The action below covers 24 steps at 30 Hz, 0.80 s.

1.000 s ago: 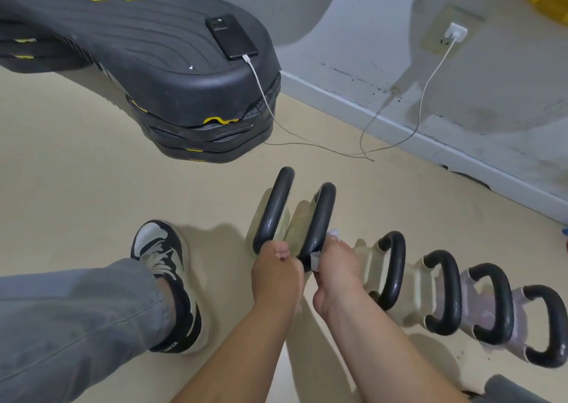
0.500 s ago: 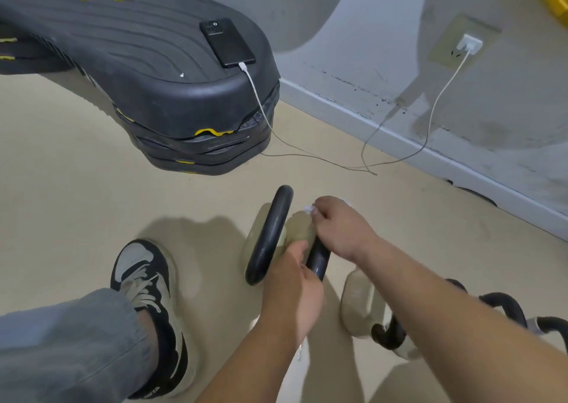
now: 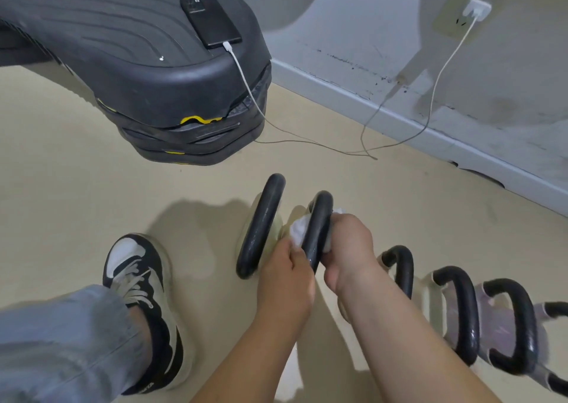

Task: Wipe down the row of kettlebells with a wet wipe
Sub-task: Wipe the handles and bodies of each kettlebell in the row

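Wiping second kettlebell handle [image 3: 319, 212]: right hand [image 3: 349, 244] clamps wet wipe [image 3: 298, 230] round it, left hand [image 3: 284, 279] grips below; next, slide up.

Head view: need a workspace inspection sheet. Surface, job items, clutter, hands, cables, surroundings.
Surface: beige floor, shadows across it.
Job's things: row of kettlebells, black handles, upright; wet wipe wrapped round the handle of the second kettlebell.
Clutter: phone lying on stacked step platforms.
Grippers: left hand grips the second kettlebell's handle low down; right hand holds the wet wipe against it.
Cables: white charging cable runs from the phone to a wall charger, slack on the floor.
Surroundings: scuffed wall and baseboard; the person's shoe beside the row.
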Each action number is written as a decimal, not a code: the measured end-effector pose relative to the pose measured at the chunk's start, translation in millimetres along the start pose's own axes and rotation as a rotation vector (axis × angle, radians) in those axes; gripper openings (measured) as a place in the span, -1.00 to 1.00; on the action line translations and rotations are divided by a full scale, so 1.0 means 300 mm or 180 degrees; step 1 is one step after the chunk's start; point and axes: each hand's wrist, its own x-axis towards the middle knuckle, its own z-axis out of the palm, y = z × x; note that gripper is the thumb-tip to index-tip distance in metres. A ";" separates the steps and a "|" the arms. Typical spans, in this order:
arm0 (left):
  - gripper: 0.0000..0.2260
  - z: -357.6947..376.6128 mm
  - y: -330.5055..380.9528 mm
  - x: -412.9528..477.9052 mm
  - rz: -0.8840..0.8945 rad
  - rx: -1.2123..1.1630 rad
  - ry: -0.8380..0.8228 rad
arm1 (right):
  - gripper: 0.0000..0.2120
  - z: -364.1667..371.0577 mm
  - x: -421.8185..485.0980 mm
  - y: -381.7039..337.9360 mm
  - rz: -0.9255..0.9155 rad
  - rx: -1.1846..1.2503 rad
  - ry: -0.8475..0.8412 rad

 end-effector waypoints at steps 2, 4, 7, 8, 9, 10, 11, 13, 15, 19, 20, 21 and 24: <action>-0.73 -0.001 -0.004 -0.011 -0.0018 0.0044 -0.0006 | -0.72 -0.001 -0.022 0.016 0.0030 0.0065 -0.0240; -0.71 -0.009 -0.005 -0.019 -0.0023 0.0238 0.0088 | -0.66 -0.007 -0.036 0.015 0.0169 0.0109 -0.0380; -0.70 -0.020 -0.009 -0.033 0.0021 0.0528 0.0284 | -0.63 -0.025 -0.038 0.008 0.0342 0.0238 -0.0499; -0.71 -0.020 -0.008 -0.039 0.0013 0.0521 0.0312 | -0.61 -0.027 -0.035 0.005 0.0383 0.0270 -0.0602; -0.74 -0.015 -0.004 -0.045 -0.0047 0.0514 0.0326 | -0.58 -0.026 -0.038 -0.001 0.0422 0.0322 -0.0727; -0.78 -0.009 0.003 -0.053 -0.0135 0.0504 0.0325 | -0.59 -0.025 -0.046 -0.008 0.0446 0.0377 -0.0791; -0.83 -0.001 0.008 -0.059 -0.0225 0.0482 0.0307 | -0.65 -0.025 -0.044 -0.013 0.0480 0.0404 -0.0760; -0.87 0.016 0.015 -0.075 -0.0326 0.0416 0.0185 | -0.73 -0.041 -0.043 -0.022 0.0515 0.0463 -0.0700; -0.86 0.037 0.021 -0.092 -0.0374 0.0328 0.0034 | -0.70 -0.068 -0.035 -0.037 0.0552 0.0278 -0.0625; -0.76 0.088 0.017 -0.120 -0.0568 0.0133 -0.0338 | -0.72 -0.112 -0.055 -0.060 0.0684 -0.0399 -0.0537; -0.77 0.096 0.011 -0.122 -0.0595 0.0135 -0.0399 | -0.73 -0.119 -0.066 -0.058 0.0713 -0.0554 -0.0463; -0.79 0.100 0.006 -0.122 -0.0612 0.0151 -0.0421 | -0.71 -0.126 -0.071 -0.052 0.0724 -0.0669 -0.0406; -0.81 0.089 -0.010 -0.124 -0.0635 0.0230 -0.0374 | -0.68 -0.128 -0.098 -0.022 0.0627 -0.0869 -0.0257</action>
